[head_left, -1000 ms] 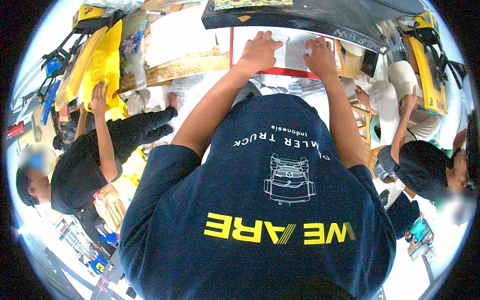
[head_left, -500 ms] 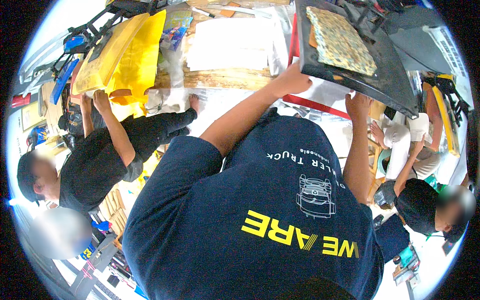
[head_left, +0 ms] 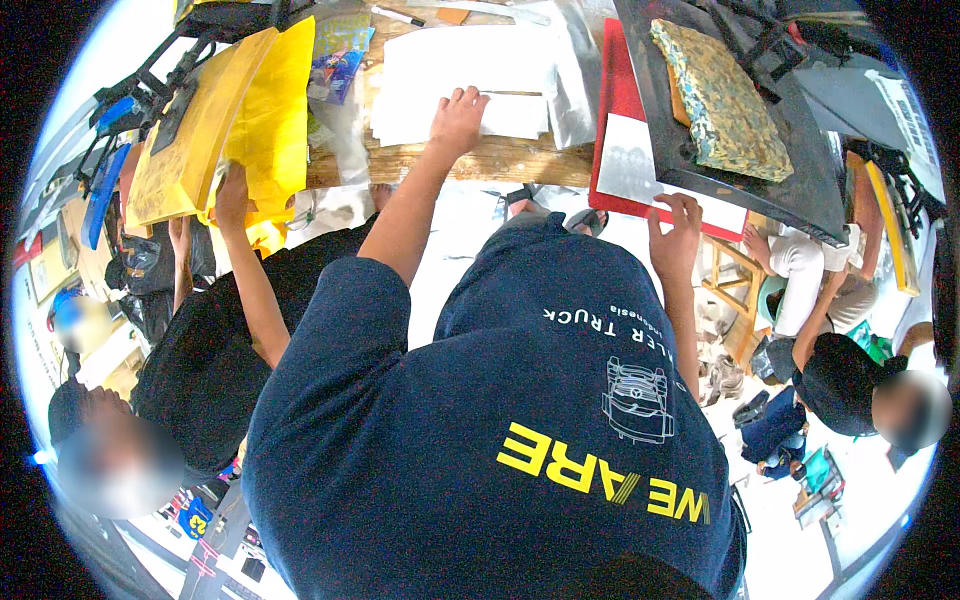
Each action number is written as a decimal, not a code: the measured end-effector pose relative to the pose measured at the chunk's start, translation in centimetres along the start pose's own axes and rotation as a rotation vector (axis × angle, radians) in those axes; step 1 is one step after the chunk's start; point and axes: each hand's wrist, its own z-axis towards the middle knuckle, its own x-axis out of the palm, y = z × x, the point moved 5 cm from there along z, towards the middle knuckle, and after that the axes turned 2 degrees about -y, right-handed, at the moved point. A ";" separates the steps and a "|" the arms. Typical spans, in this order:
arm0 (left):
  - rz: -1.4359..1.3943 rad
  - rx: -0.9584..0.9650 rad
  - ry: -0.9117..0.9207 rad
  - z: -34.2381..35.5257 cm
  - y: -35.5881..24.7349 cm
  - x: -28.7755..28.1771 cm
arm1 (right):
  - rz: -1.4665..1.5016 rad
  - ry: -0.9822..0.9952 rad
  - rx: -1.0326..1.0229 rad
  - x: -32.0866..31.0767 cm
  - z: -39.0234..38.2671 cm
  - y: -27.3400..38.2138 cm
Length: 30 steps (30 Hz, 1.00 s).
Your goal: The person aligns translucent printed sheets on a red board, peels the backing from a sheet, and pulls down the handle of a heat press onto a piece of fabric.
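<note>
My left hand [head_left: 460, 120] reaches over a stack of white sheets [head_left: 450, 62] on the wooden table. Its bent fingers rest at a sheet's near edge, and I see nothing gripped in them. My right hand [head_left: 678, 225] is beside the near edge of a white sheet with grey patterning [head_left: 628, 170], fingers curved and apart. That sheet lies on a red board [head_left: 612, 80], partly hidden beneath a thick black plate [head_left: 690, 150]. A speckled foam pad [head_left: 725, 105] tops the plate.
At left, a co-worker's hand [head_left: 232, 195] is at a yellow plate [head_left: 195, 130] with yellow sheeting [head_left: 275, 120]. A marker [head_left: 398, 15] and a blue packet [head_left: 340, 70] lie on the table [head_left: 400, 160]. Another person [head_left: 835, 385] sits at right, near a wooden stool [head_left: 730, 280].
My left hand has left the red board's near corner and moved left onto the white sheets. My right hand has shifted slightly left and nearer. More of the red board and patterned sheet shows.
</note>
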 end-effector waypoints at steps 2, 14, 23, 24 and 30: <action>0.025 0.012 0.025 0.7 0.2 0.3 | 0.025 0.022 -0.026 0.7 0.0 1.4; -0.253 0.029 -0.088 -0.2 1.4 -3.3 | 0.114 0.119 -0.179 3.9 -0.9 5.2; -0.026 0.039 -0.047 -0.5 1.7 0.6 | 0.158 0.186 -0.203 4.7 -2.2 4.8; -0.032 0.039 -0.046 -0.5 1.6 0.3 | 0.150 0.172 -0.216 4.7 -2.4 4.7; -0.039 0.022 -0.005 0.0 1.9 0.7 | 0.155 0.200 -0.148 4.5 -3.5 3.2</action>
